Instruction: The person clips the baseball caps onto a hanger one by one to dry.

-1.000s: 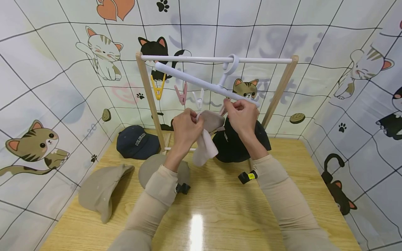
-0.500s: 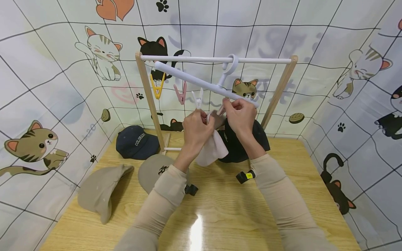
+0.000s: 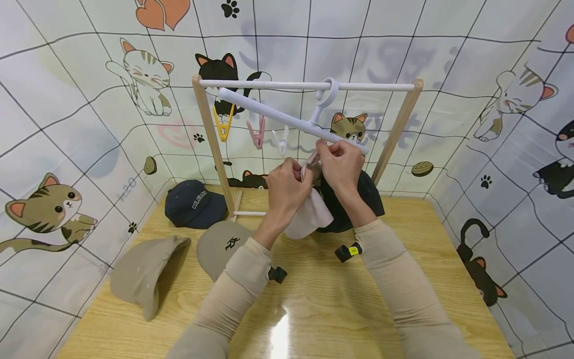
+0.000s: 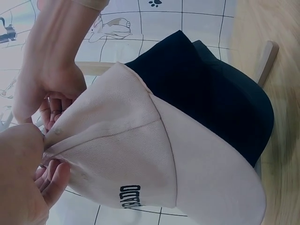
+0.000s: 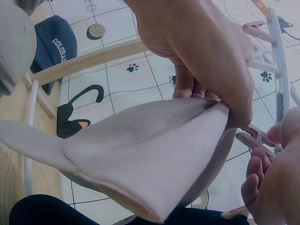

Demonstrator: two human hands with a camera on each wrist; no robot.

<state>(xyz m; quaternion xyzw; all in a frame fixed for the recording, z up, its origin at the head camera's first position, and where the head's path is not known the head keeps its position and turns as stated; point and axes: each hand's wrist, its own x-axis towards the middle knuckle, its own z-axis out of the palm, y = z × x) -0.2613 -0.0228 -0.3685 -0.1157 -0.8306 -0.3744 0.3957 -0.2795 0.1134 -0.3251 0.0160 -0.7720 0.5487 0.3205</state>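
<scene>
My left hand (image 3: 289, 187) pinches a pale pink baseball cap (image 3: 309, 217) by the gathered top of its crown. Its brim hangs downward, and dark lettering shows on it in the left wrist view. Just beside it, my right hand (image 3: 343, 164) holds a pink clothespin (image 5: 253, 139) below the low end of a pale hanger (image 3: 269, 112). The gathered fabric is right at this clothespin; whether its jaws are around the cloth cannot be told. A black cap (image 3: 369, 199) hangs behind the pink one, partly hidden by the right hand.
Yellow (image 3: 223, 122), pink (image 3: 256, 132) and white clothespins (image 3: 281, 140) dangle from the tilted hanger, which hooks over the white rail (image 3: 269, 84) of a wooden rack. On the table (image 3: 327, 309) lie a navy cap (image 3: 195, 204) and two khaki caps, one lettered (image 3: 219, 247), one plain (image 3: 139, 274).
My left hand has moved right with the pink cap, up to the clothespin in my right hand. The right hand has stayed nearly in place.
</scene>
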